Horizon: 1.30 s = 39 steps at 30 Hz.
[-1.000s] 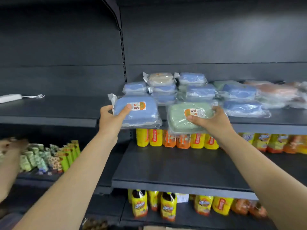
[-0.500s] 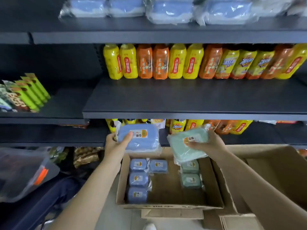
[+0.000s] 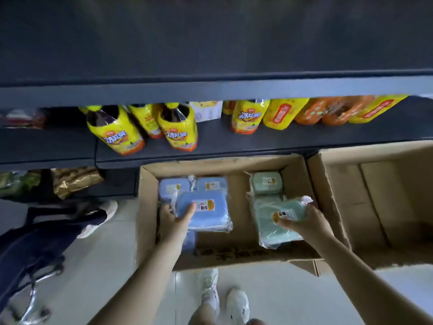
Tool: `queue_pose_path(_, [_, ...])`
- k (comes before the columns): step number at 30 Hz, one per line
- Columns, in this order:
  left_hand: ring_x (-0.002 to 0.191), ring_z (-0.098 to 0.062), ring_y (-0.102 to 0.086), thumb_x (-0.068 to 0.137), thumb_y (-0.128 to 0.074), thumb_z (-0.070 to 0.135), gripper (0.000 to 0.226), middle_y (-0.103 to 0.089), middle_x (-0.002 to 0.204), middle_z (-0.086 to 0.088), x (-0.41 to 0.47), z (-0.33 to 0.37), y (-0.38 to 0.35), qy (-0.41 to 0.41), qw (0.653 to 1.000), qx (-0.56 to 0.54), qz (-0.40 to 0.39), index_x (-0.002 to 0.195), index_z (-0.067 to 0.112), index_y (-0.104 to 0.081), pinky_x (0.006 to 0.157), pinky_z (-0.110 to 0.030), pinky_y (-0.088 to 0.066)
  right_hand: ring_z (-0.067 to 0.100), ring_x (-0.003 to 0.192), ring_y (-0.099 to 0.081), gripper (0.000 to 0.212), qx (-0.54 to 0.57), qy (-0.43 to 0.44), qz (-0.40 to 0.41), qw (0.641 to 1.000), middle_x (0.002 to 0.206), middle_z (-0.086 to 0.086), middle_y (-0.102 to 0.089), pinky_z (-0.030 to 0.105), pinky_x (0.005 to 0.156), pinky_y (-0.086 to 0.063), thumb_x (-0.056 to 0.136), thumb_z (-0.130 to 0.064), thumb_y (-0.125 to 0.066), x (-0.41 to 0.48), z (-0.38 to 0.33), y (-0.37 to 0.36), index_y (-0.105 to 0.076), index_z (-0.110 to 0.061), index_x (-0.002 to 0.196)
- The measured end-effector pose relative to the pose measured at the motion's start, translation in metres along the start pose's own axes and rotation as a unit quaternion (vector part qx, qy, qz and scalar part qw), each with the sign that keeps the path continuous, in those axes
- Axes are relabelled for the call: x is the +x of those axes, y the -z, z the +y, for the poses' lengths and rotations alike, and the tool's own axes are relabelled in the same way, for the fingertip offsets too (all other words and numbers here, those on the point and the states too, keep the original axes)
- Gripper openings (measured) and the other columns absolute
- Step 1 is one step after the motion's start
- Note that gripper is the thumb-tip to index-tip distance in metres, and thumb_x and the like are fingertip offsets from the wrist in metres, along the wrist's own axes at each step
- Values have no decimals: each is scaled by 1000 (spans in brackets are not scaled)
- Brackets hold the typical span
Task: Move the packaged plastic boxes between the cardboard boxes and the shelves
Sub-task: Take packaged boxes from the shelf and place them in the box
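Yellow bottles [image 3: 116, 134] read "冰红茶" (package stickers [image 3: 205, 205] are too blurred).

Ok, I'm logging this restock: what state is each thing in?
Left hand: grips blue film-wrapped plastic box, over the blue stack.
Right hand: grips green film-wrapped plastic box, tilted.
Brown cardboard box: open, partly filled.
Second brown cardboard box, right: open, nothing seen inside.
Yellow-labelled drink bottles: standing on dark shelf.

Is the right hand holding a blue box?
No, the right hand grips a green box; the left hand holds the blue box.
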<state>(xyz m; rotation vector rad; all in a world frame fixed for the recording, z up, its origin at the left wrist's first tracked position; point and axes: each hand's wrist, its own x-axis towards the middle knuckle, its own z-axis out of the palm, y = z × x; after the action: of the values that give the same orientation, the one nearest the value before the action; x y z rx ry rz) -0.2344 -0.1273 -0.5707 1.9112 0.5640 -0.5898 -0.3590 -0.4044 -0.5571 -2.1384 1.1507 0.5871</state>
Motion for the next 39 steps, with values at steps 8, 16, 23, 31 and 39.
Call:
queue_pose_path(8, [99, -32, -59, 83, -68, 39, 47, -58, 101, -8, 72, -72, -80, 17, 991, 131, -4, 105, 8, -42, 72, -30, -38, 28, 113, -55, 108, -55, -111, -75, 989, 118, 1, -61, 38, 98, -41, 42, -89, -61, 81, 60, -80, -42, -27, 128])
queue_pose_path(16, [112, -37, -54, 80, -67, 48, 70, -54, 126, -18, 115, -110, -126, 65, 982, 177, 20, 127, 4, -41, 83, -40, -45, 20, 100, -61, 78, 148, -137, -76, 977, 110, 2, -64, 26, 86, -43, 59, -30, -89, 122, 96, -123, -53, -13, 126])
queue_pose_path(23, [123, -36, -49, 78, -72, 44, 84, -48, 137, -18, 123, -118, -141, 79, 973, 219, -4, 140, 5, -31, 97, -39, -44, 29, 112, -58, 104, -9, -95, -73, 993, 121, 9, -62, 42, 95, -48, 40, -83, -61, 149, 134, -154, -57, -17, 121])
queue_pose_path(31, [122, -38, -48, 80, -69, 45, 75, -49, 133, -19, 126, -115, -142, 65, 950, 305, 12, 135, 4, -39, 99, -44, -43, 38, 127, -36, 96, -166, -87, -26, 982, 139, 21, -40, 41, 103, -30, 69, -59, -72, 140, 105, -150, -36, -3, 138])
queue_pose_path(39, [116, -35, -51, 83, -68, 40, 58, -55, 123, -20, 124, -127, -144, 7, 940, 335, 63, 124, 2, -53, 93, -39, -41, 38, 121, -45, 91, -88, -116, -53, 988, 132, 23, -47, 39, 97, -39, 64, -54, -78, 151, 110, -152, -48, 0, 130])
